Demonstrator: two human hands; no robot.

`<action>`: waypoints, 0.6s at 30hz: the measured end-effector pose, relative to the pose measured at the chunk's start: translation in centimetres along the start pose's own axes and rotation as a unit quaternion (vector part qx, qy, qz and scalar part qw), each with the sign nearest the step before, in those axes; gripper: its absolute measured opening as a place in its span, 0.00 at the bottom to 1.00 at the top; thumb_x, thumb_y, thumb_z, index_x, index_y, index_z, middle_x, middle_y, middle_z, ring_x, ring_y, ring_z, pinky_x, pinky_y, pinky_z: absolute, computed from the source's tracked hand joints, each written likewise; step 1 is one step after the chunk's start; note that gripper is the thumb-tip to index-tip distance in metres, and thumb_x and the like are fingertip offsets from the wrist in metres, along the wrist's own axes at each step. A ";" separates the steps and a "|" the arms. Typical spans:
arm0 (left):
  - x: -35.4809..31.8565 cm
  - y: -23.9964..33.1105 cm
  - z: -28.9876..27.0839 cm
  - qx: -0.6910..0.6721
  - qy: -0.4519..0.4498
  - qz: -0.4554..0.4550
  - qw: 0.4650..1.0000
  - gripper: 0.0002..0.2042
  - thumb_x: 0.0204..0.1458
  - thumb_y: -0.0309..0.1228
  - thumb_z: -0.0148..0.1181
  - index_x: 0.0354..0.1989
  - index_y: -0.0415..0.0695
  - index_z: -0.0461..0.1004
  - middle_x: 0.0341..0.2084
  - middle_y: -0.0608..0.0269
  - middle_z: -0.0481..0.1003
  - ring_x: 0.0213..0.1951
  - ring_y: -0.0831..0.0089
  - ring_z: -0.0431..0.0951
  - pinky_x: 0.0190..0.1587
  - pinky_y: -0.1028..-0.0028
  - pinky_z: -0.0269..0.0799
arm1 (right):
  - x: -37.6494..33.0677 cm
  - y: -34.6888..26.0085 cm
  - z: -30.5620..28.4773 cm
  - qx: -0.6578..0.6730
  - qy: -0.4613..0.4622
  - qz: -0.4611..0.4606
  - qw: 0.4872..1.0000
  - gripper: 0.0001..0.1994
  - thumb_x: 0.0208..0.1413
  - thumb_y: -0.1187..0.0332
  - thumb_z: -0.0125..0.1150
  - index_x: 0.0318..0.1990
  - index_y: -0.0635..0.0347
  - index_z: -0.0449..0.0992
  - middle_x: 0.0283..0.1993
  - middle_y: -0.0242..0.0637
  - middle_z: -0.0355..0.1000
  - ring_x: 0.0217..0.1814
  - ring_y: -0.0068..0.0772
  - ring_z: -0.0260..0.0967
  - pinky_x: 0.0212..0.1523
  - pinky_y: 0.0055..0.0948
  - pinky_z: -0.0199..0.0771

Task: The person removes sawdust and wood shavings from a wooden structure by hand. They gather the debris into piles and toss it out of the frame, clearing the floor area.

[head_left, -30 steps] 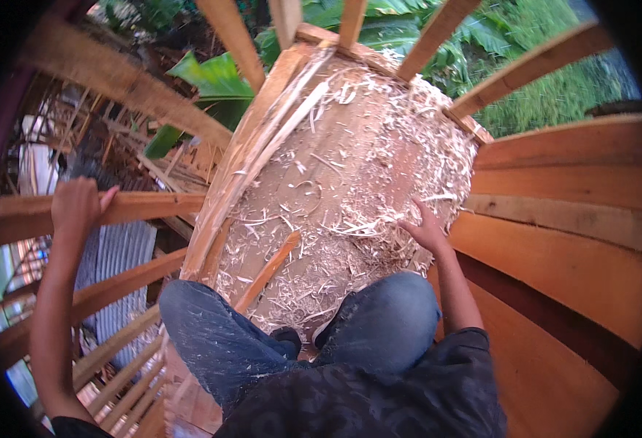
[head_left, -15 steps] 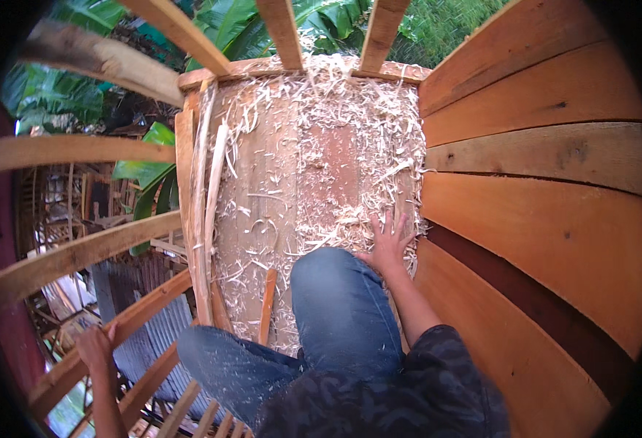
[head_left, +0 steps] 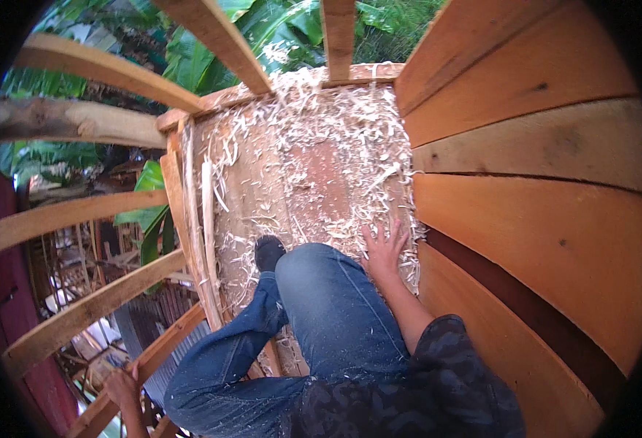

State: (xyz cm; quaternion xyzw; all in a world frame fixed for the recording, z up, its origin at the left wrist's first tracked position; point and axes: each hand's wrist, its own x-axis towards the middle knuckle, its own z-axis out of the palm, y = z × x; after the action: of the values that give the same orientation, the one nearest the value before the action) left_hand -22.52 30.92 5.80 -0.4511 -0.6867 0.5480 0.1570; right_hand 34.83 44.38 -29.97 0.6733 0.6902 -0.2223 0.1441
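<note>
At the lower left, my left hand [head_left: 122, 387] is closed round a wooden slat [head_left: 166, 337] of the open-sided railing. My right hand [head_left: 385, 250] lies spread flat on the plank floor [head_left: 251, 175], among pale wood shavings [head_left: 335, 120], close to the right wall. Nothing shows in its fingers. Between the hands are my bent legs in blue jeans [head_left: 335, 292]. A dark-covered foot [head_left: 268, 252] rests on the boards. Partly hidden by the legs, a narrow strip of wood [head_left: 271, 358] lies on the floor.
A wall of orange-brown boards [head_left: 525, 212] with a dark gap [head_left: 511, 299] stands on the right. Long thin wood strips [head_left: 208, 219] run along the floor's left edge. Upright slats [head_left: 338, 36] rise at the far edge, with green leaves [head_left: 284, 33] and corrugated sheeting [head_left: 167, 310] beyond the railing.
My left foot has come forward onto the floor beside my right knee. The view has turned slightly. My left hand stays on the slat and my right hand stays spread on the floor.
</note>
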 end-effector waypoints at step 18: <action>20.2 19.8 -32.5 -0.261 0.098 0.402 0.872 0.30 0.53 0.61 0.46 0.23 0.43 0.77 0.22 0.55 0.77 0.28 0.59 0.78 0.44 0.57 0.73 | -22.4 4.8 4.4 0.509 0.130 0.399 0.751 0.23 0.58 0.58 0.56 0.59 0.52 0.66 0.58 0.40 0.66 0.59 0.39 0.59 0.56 0.44 0.59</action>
State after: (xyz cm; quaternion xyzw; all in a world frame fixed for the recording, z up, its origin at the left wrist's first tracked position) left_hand -1.58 66.68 -6.11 -0.7640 -0.5454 0.3177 -0.1335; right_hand 40.33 22.74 -23.08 0.8836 0.1554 -0.3736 -0.2356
